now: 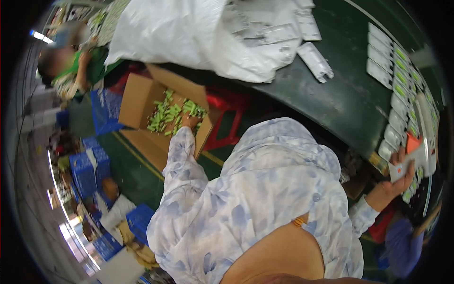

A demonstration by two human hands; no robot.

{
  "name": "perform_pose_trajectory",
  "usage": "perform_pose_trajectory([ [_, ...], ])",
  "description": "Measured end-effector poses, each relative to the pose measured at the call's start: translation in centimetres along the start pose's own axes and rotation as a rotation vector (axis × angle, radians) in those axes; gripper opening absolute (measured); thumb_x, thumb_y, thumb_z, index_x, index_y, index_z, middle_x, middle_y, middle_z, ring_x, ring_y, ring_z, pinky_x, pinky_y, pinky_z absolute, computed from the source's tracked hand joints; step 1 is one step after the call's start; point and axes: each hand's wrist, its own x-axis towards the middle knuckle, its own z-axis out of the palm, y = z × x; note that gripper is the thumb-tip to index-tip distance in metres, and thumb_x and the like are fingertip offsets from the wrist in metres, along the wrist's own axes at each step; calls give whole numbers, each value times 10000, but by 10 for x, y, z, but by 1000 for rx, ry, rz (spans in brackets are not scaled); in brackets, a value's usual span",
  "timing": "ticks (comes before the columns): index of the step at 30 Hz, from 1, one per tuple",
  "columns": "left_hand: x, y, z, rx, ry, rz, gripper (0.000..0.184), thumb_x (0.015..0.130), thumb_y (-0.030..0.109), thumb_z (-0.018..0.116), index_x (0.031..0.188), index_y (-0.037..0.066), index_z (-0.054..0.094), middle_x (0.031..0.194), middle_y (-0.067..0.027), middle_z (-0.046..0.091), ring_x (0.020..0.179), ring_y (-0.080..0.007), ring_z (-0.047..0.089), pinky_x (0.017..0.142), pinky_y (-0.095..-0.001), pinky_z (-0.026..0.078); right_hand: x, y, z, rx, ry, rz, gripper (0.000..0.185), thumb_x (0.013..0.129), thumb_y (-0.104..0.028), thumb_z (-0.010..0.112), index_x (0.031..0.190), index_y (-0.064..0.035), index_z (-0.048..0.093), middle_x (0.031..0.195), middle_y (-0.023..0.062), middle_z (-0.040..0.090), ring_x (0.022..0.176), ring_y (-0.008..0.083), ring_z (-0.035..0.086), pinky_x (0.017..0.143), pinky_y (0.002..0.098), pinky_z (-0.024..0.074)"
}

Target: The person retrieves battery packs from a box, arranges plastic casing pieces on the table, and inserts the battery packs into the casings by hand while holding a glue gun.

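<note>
My left hand (190,122) reaches down into an open cardboard box (135,102), at its right side. Many small light-green pieces (165,113) lie loose in the box, and my fingertips are hidden among them. At the far right, my right hand (395,182) is closed around the edge of a pale flat plate (399,169) with a small red-orange mark. Whether that plate is joined to the grey frame (428,137) beside it, I cannot tell. An orange piece (414,142) sits just above the plate.
A large white plastic bag (165,35) with white molded parts (279,33) spills over the dark green table (340,94). One white part (315,61) lies loose there. Rows of white trays (379,52) line the right side. Behind the box are a red stool (227,118), blue crates (90,170) and a person (71,71).
</note>
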Motion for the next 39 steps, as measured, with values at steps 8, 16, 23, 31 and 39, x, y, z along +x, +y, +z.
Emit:
perform_pose_trajectory([
  [8, -93, 31, -93, -761, 106, -284, 248, 871, 170, 662, 1087, 84, 576, 940, -88, 673, 732, -242, 664, 449, -445, 528, 16, -2, -1, -67, -122, 33, 667, 970, -93, 441, 1557, -40, 129, 1595, 260, 173, 783, 164, 405, 678, 277, 427],
  [16, -141, 59, -183, -978, 284, -40, 252, 838, 98, 692, 1065, 140, 591, 911, -69, 665, 722, -236, 671, 442, -382, 556, 17, -1, -2, -69, -125, 23, 648, 980, -113, 440, 1544, 0, 141, 1591, 236, 208, 781, 158, 391, 679, 263, 414],
  [23, -124, 35, -175, -982, 303, -72, 394, 824, 91, 689, 1183, 138, 531, 1023, -78, 621, 799, -269, 651, 452, -419, 541, 11, -2, -17, -25, -71, 88, 638, 980, -136, 453, 1531, 15, 171, 1574, 222, 250, 778, 156, 395, 675, 260, 417],
  [31, -192, 168, -255, -946, 34, 167, 404, 869, 93, 633, 1266, 89, 555, 1148, -126, 677, 940, -283, 683, 732, -440, 588, 2, 3, -4, -90, 105, 70, 611, 961, -290, 516, 1435, 53, 338, 884, 107, 545, 665, 132, 454, 607, 249, 419],
  [39, -298, 400, -195, -742, -376, 813, 514, 827, 74, 650, 1313, 76, 485, 1227, -162, 595, 1009, -299, 659, 753, -393, 609, -1, -3, 37, -83, 80, -47, 614, 936, -215, 531, 1445, 51, 315, 1404, 255, 474, 641, 123, 490, 514, 234, 461],
])
